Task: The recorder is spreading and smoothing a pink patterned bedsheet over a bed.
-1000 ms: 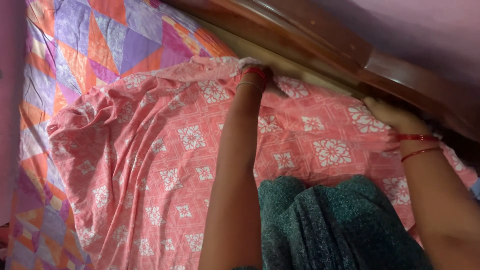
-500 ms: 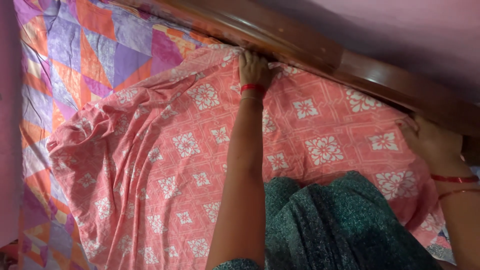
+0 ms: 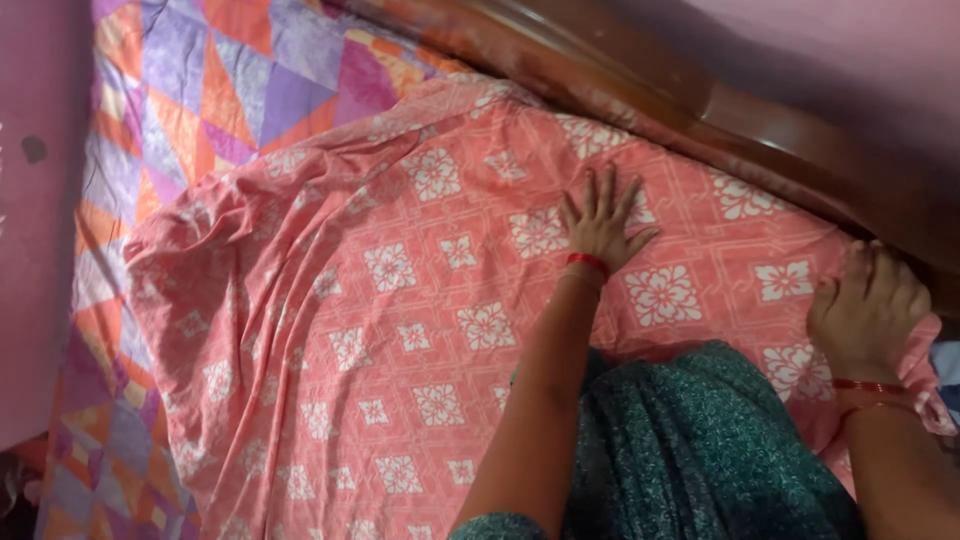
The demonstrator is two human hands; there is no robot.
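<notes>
Here the pink sheet (image 3: 400,300), printed with white flower squares, lies spread over the bed, its far edge running along the dark wooden headboard (image 3: 720,110), which slants from upper left to lower right of the view. Left hand (image 3: 600,225): flat on the sheet, fingers spread wide, palm down, a short way in from the headboard edge; nothing pinched. Right hand (image 3: 868,312): curled shut, its grip bunching the sheet's edge close under the headboard, at the sheet's right-hand end. That edge lies beyond the left hand and right at the right hand, so the right is the nearer. The sheet's left part is rumpled into long folds; near the hands it lies smoother. Beneath it, a purple-and-orange patchwork cover (image 3: 200,90) shows at the left and top. Green patterned cloth (image 3: 700,450) of the person's clothing fills the lower middle. Pink wall (image 3: 40,200) at the far left, close against the bed.
</notes>
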